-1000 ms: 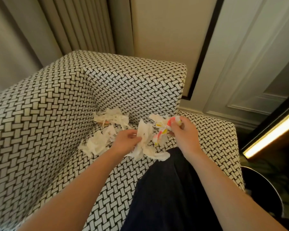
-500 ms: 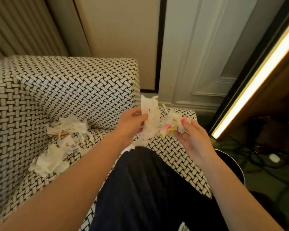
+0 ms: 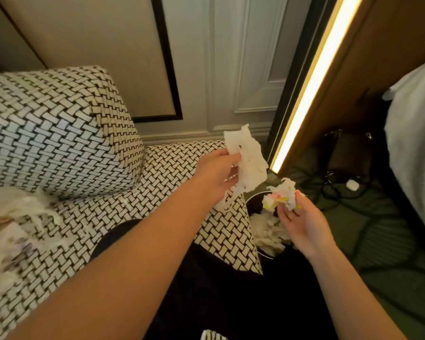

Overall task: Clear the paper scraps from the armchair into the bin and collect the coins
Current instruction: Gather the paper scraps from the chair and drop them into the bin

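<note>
The armchair (image 3: pixel 71 143) is boxy, upholstered in a coarse black-and-white basket-weave. A dark trouser leg (image 3: pixel 206 290) lies over its seat. At the seat's left side sits a blurred heap of torn, fluffy white scraps (image 3: pixel 17 217). Just beside the chair's right corner stands a round, dark bin (image 3: pixel 254 207), with crumpled white paper (image 3: pixel 268 231) already inside.

The left hand (image 3: pixel 216 177) is over the chair's corner, thumb and fingers pinching a thin, ragged-edged white tissue (image 3: pixel 248 160) that stands up limp and wrinkled. The right hand (image 3: pixel 302 227) is palm-up above the bin, its fingertips curled round a small crumpled wad (image 3: pixel 280 197), white with pink and yellow marks.
</note>
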Available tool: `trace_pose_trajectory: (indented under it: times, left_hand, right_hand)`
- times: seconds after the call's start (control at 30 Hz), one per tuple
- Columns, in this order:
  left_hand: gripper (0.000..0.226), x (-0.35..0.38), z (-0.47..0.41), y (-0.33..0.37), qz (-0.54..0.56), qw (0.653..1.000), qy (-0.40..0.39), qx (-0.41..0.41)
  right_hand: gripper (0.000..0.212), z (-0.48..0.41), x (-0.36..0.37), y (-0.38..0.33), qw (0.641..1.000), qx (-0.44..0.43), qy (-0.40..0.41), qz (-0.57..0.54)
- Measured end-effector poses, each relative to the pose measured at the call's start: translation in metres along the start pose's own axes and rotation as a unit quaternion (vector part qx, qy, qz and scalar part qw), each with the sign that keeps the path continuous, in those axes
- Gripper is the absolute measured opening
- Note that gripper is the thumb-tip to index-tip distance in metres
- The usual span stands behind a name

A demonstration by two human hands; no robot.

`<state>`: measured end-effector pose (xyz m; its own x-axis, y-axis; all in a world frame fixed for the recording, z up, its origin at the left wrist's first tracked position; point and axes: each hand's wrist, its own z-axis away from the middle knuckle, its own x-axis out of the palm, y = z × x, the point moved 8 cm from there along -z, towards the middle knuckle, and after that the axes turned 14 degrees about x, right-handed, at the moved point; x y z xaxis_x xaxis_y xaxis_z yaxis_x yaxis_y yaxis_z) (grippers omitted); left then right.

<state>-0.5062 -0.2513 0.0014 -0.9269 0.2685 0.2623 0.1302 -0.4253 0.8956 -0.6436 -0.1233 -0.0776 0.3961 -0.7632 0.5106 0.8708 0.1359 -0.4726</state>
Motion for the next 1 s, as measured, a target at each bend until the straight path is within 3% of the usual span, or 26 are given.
trace_pose_trajectory:
  times: [0.17, 0.43, 0.67, 1.0]
  left_hand:
    - [0.034, 0.032, -0.004, -0.032, 0.013, 0.999, 0.000, -0.052]
    - [0.031, 0.055, -0.001, -0.078, 0.005, 0.991, -0.049, -0.127]
    - [0.046, 0.054, -0.003, -0.084, -0.050, 0.993, -0.064, -0.091]
    - [0.036, 0.042, 0.003, -0.080, -0.106, 0.988, -0.080, -0.085]
  right_hand:
    - [0.015, -0.022, -0.038, 0.005, 0.995, 0.051, 0.031, -0.079]
    - [0.027, -0.042, -0.063, 0.003, 0.973, 0.072, 0.021, -0.217]
    - [0.028, -0.053, -0.069, 0.008, 0.974, 0.076, 0.045, -0.209]
    - [0.009, -0.051, -0.067, 0.010, 0.985, 0.077, 0.053, -0.147]
